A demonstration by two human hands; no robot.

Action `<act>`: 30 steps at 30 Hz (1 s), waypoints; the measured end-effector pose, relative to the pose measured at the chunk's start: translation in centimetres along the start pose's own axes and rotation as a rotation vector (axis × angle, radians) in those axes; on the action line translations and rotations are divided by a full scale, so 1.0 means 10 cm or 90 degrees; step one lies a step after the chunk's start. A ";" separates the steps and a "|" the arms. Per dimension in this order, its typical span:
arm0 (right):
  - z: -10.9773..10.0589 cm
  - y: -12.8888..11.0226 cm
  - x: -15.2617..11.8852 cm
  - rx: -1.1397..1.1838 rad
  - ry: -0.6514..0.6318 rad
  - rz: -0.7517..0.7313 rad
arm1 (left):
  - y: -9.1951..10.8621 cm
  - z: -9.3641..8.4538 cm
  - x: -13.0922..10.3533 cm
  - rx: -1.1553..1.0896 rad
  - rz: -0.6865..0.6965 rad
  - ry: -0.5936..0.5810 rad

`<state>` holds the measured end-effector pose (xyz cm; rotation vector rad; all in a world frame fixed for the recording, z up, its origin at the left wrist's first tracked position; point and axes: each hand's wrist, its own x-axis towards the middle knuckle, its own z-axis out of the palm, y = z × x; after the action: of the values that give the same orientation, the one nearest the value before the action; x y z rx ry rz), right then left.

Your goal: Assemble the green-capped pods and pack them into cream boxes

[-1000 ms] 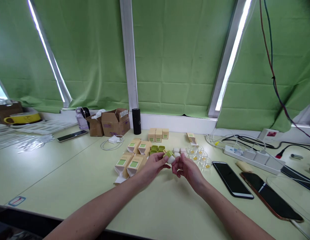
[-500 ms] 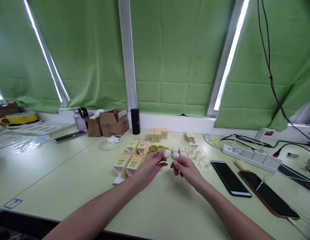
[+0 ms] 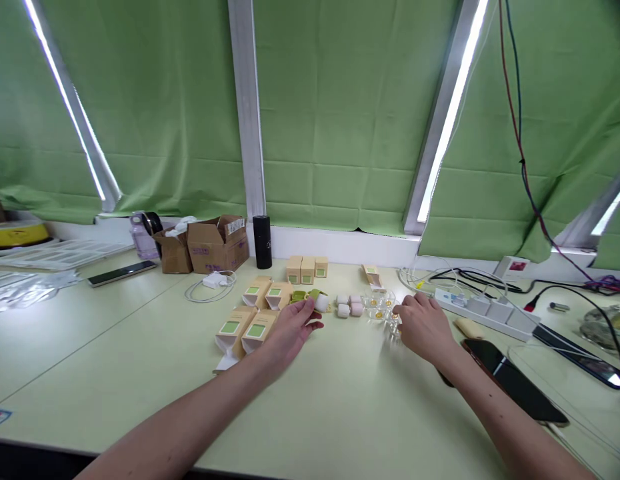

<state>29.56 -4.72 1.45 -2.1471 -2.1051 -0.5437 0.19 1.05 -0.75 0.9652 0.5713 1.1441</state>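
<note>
My left hand (image 3: 296, 328) is closed on a small white rounded block (image 3: 321, 304) with a green cover (image 3: 318, 294) over it. More green pieces (image 3: 297, 295) lie just behind those fingers. Over to the right, my right hand (image 3: 423, 327) reaches down with bent fingers at the front of a group of small clear cups (image 3: 377, 303) with gold-coloured centres. Its fingertips pinch at one clear cup, partly hidden by the hand. Between the hands stand several white and pinkish rounded blocks (image 3: 349, 306).
Opened kraft boxes with green labels (image 3: 257, 331) lie left of my left hand. Closed small boxes (image 3: 307, 269) stand behind, an opened one (image 3: 373, 277) to the right. A phone (image 3: 513, 380) lies under my right forearm, near a power strip (image 3: 485, 313). Cardboard cartons (image 3: 217, 250) stand at the back.
My right hand has moved right, from in front of the white and pinkish blocks to the clear cups. My left hand keeps hold of the white block. The view has turned slightly right.
</note>
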 end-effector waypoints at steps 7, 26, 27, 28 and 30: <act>0.20 0.09 -0.11 0.018 -0.005 0.008 | 0.00 -0.01 0.00 0.016 0.005 -0.008; -0.17 -0.78 0.20 1.400 -0.245 -0.083 | 0.06 0.00 0.03 -0.015 0.064 0.044; -0.12 -0.81 0.21 1.442 -0.232 -0.071 | 0.06 -0.01 0.03 -0.016 0.066 0.046; -0.06 -0.83 0.21 1.478 -0.218 -0.057 | 0.06 -0.01 0.03 -0.017 0.068 0.048; 0.05 -0.86 0.20 1.528 -0.203 -0.044 | 0.05 -0.02 0.04 -0.021 0.068 0.049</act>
<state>21.21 -2.26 -0.02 -0.4928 -1.0092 1.5471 -0.05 1.49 -0.37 0.9361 0.5666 1.2864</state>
